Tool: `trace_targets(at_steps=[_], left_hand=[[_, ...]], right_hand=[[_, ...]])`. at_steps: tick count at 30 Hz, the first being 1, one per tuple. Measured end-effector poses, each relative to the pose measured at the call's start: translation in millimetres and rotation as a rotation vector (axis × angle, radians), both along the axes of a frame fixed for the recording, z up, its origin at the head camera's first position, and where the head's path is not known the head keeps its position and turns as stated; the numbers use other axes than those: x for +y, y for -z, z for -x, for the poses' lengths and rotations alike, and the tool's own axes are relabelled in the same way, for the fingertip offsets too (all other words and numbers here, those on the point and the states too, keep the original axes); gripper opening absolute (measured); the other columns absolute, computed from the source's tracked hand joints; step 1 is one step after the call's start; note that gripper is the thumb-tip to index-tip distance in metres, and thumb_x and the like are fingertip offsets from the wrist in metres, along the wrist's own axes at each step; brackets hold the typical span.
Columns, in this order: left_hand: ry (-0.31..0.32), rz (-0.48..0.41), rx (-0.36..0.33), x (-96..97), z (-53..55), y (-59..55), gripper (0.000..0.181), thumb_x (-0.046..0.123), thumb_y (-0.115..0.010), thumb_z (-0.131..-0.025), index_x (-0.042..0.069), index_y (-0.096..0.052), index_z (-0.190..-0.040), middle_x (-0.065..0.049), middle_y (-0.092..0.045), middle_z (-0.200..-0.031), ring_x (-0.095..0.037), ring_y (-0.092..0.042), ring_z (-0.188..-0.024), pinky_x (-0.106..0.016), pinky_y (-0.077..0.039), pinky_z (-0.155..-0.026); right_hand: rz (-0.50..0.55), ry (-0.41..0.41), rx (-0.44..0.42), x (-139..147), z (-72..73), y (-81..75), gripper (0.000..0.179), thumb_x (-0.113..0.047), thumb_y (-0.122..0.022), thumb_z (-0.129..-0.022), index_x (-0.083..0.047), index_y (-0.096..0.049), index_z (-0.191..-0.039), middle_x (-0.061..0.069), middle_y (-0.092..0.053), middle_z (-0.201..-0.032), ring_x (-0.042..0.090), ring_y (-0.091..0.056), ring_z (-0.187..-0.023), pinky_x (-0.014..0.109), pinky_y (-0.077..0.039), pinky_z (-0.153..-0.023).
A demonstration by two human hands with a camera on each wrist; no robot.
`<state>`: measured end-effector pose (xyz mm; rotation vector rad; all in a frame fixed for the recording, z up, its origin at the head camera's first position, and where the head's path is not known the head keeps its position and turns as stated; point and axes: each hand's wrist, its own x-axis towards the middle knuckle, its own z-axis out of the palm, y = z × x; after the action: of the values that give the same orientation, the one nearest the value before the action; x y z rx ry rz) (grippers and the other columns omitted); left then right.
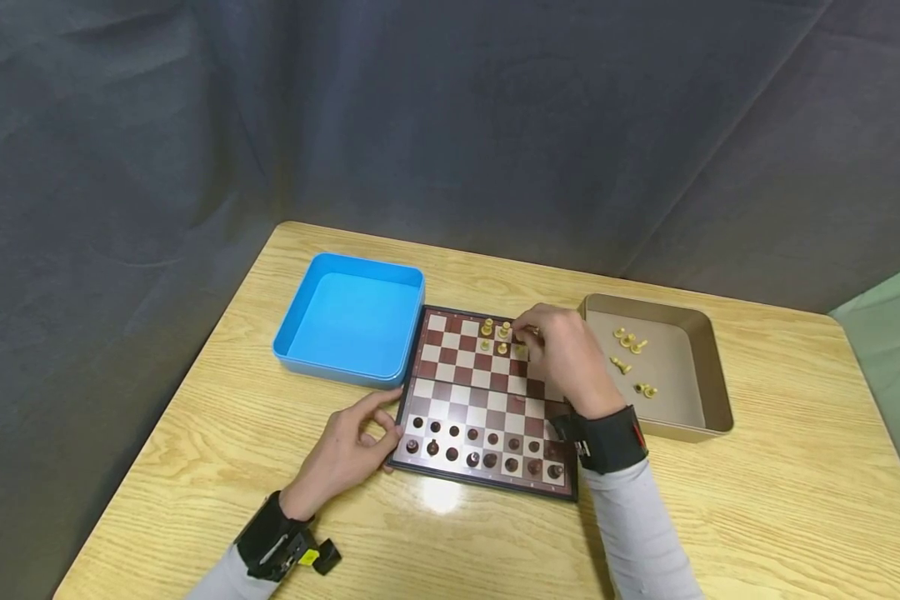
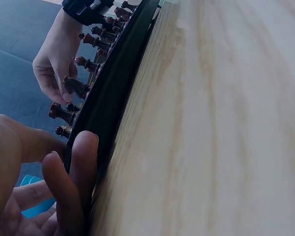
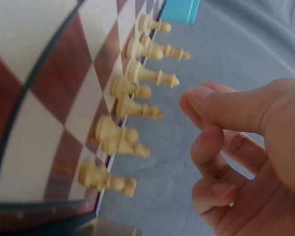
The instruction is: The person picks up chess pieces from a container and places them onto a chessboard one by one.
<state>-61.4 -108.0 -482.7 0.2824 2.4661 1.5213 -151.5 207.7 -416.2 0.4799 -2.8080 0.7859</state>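
- So the chessboard [image 1: 453, 358] is smack in the middle of the frame, glossy cream and reddish-brown squares, dark rim, thin dark line across the middle like a fold.
- Left hand [image 1: 351, 440] is around the board's lower left edge, fingers bent and pinching the rim.
- Right hand [image 1: 570, 358] is over the board's upper right, fingers loosely curled, thumb tip up against the index finger. I can't see anything between them; in the right wrist view it's just beside the pieces.
- Pale pieces [image 1: 487, 327] stand upright along the board's top edge: cream-yellow, smooth, wide round bases, knobby or pointy tops. The hand hides some from above.
- Dark pieces [image 1: 452, 454] stand in two rows along the bottom edge, brownish black and a bit shiny.
- Tan box [image 1: 708, 375] sits right of the board: rounded corners, upright walls, more pale pieces lying on their sides inside.
- Blue box [image 1: 345, 374], upper left of the board, same soft-cornered square shape, smooth like plastic.
- Both wrists have chunky black straps [image 1: 611, 440], with light grey sleeves [image 1: 637, 517] behind.
- Table [image 1: 757, 500] is pale yellowish wood grain, rounded back corners, bright glare spot just below the board.
- Dark, wrinkly cloth [image 1: 450, 150] fills the top of the frame; there's a green patch [image 1: 888, 321] at the right edge.
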Motion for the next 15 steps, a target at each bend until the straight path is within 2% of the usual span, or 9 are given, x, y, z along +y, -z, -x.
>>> trace_targets(at_steps=[7, 15], left_hand=[[-0.003, -0.002, -0.004, 0.1, -0.5, 0.2, 0.053, 0.011, -0.074, -0.092, 0.011, -0.061, -0.144, 0.0, -0.071, -0.09, -0.008, -0.052, -0.039, -0.023, -0.04, -0.039], [-0.002, -0.013, -0.014, 0.7, 0.1, 0.2, 0.054, 0.012, -0.074, -0.092, 0.012, -0.061, -0.144, -0.001, -0.071, -0.091, -0.008, -0.052, -0.039, -0.023, -0.04, -0.039]], right_hand=[[-0.006, 0.024, 0.024, 9.0, -1.8, -6.2, 0.015, 0.003, -0.066, -0.093, -0.001, -0.08, -0.099, 0.012, -0.076, -0.1, 0.025, -0.069, -0.079, 0.039, -0.053, -0.064], [0.009, 0.051, 0.05, 23.2, -3.6, -11.3, 0.014, 0.003, -0.067, -0.092, 0.0, -0.078, -0.1, 0.013, -0.074, -0.095, 0.023, -0.061, -0.069, 0.037, -0.048, -0.06]])
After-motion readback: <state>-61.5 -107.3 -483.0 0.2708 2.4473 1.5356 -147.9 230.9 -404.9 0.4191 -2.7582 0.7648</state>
